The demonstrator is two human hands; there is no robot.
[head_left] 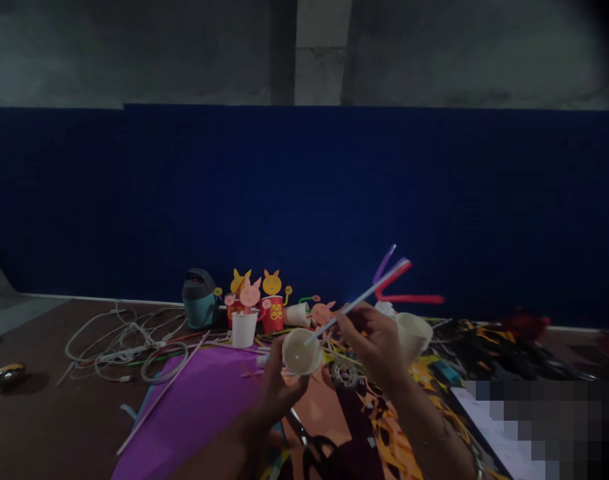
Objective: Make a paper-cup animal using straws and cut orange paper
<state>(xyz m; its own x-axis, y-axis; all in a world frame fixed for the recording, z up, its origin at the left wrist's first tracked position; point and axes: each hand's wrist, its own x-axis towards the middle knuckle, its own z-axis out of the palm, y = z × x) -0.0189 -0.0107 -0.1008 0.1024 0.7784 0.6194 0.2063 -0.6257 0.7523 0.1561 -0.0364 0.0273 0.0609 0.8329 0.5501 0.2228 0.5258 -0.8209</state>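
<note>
A white paper cup is gripped in my left hand, its open mouth tilted towards me. My right hand pinches a pale drinking straw, whose lower end reaches the cup's mouth; I cannot tell whether it touches the inside. A red straw and a purple straw, both bent, stick out near the pale straw's top; how they are joined is unclear. Below the cup lie black-handled scissors on orange paper.
Paper-cup figures with animal heads, one in a white cup and one in a red cup, stand beyond my hands. Another white cup is right. Purple paper, tangled cables, a teal speaker-like object and orange scraps surround them.
</note>
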